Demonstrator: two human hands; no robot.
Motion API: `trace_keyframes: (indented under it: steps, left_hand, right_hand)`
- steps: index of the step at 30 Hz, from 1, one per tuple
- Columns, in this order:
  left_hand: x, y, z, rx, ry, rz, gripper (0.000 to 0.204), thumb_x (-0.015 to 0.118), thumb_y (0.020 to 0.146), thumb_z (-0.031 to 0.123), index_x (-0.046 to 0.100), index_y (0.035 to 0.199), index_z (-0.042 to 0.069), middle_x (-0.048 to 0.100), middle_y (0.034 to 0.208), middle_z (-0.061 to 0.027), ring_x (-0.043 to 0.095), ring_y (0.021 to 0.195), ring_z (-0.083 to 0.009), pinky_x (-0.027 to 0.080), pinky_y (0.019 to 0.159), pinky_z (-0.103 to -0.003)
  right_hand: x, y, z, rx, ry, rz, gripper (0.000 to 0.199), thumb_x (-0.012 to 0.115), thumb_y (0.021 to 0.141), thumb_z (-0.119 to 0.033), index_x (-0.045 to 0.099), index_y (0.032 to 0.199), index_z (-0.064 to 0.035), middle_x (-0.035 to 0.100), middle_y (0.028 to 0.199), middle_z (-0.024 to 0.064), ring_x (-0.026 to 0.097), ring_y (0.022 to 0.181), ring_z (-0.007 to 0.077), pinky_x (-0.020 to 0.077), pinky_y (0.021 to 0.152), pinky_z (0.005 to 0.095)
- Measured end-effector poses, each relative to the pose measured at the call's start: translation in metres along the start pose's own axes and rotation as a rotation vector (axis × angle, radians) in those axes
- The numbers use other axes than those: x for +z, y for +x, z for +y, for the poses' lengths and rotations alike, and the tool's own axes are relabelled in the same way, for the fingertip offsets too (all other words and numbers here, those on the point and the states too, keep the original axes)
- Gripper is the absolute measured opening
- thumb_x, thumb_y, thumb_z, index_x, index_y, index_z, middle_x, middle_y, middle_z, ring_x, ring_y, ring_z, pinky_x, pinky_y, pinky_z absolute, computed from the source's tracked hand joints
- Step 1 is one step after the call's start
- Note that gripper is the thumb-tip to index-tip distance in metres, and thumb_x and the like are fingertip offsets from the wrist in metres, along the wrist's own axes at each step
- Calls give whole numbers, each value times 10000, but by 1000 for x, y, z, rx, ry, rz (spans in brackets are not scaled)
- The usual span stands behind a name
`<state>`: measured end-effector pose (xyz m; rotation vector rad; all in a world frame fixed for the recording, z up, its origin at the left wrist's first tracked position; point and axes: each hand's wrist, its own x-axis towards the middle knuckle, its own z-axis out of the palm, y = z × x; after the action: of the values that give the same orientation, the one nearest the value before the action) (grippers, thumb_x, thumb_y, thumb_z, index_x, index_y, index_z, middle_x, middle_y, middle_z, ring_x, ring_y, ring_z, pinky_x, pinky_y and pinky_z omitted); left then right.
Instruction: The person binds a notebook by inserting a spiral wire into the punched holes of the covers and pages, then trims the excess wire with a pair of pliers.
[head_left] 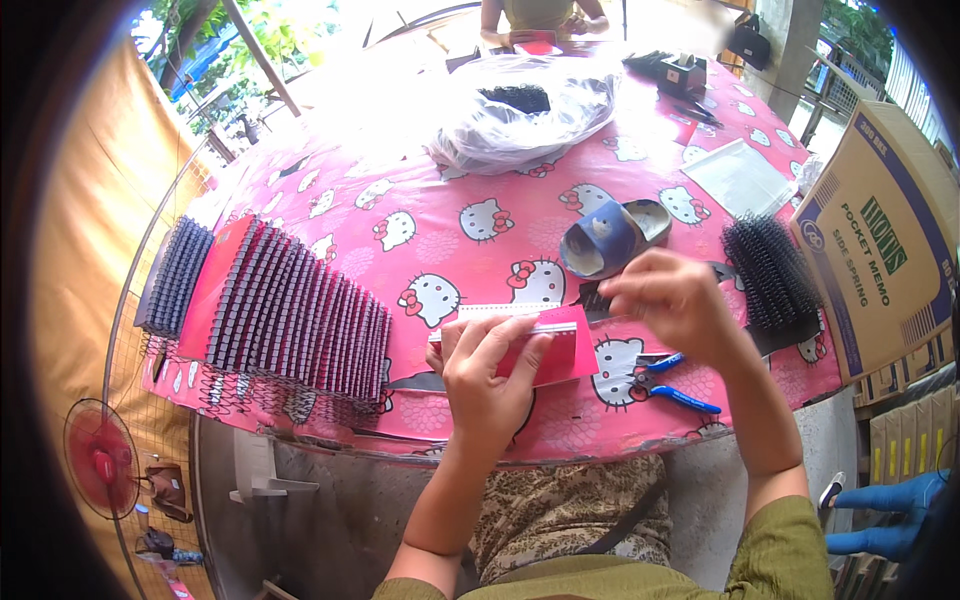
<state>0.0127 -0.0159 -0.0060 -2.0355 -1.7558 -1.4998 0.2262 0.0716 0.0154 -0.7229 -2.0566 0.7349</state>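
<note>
One red notebook (560, 356) beneath the left fingers (497, 339), near the right fingers (632, 285)

One left hand (490, 375) and one right hand (685, 300) are working at one counter (450, 255).
Two rows of bound notebooks (285, 290) are standing, one red notebook (562, 352) is being held, one pair of blue-handled pliers (683, 400) is lying, one big plastic bag (465, 130) is resting.

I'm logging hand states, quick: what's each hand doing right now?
Left hand: closed on a red notebook.
Right hand: curled in; whether it pinches anything cannot be told.
</note>
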Motion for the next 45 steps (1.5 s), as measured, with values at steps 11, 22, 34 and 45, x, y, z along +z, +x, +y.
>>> trace_keyframes:
  steps: [11,22,34,45]
  left_hand:
    - [1,-4,-1,-4,-26,8,192,817,733,140,733,889,66,673,861,-35,565,847,-183,441,770,-328]
    - [-4,-7,1,-9,-10,-5,275,840,673,96,719,919,67,673,887,-39,573,863,-194,451,777,-334]
    - [-4,-9,-2,1,-24,11,285,833,667,80,728,931,71,678,889,-33,570,853,-189,453,768,-326]
    - [-6,-16,-9,-25,-87,-29,274,832,670,141,731,923,117,667,902,-10,560,889,-184,350,848,-349]
  right_hand:
    - [11,-3,-13,32,99,-105,138,746,779,-26,693,907,-29,649,876,72,624,748,158,495,676,277]
    - [34,-6,-41,-53,-306,-41,202,709,814,-164,573,935,-76,560,844,81,620,745,311,490,583,416]
    - [48,2,-43,-120,-273,68,169,739,780,-134,615,829,-31,586,775,104,603,731,311,484,615,408]
    - [33,11,-28,-59,-510,-109,65,622,795,-42,656,845,-21,652,824,136,640,784,308,500,684,394]
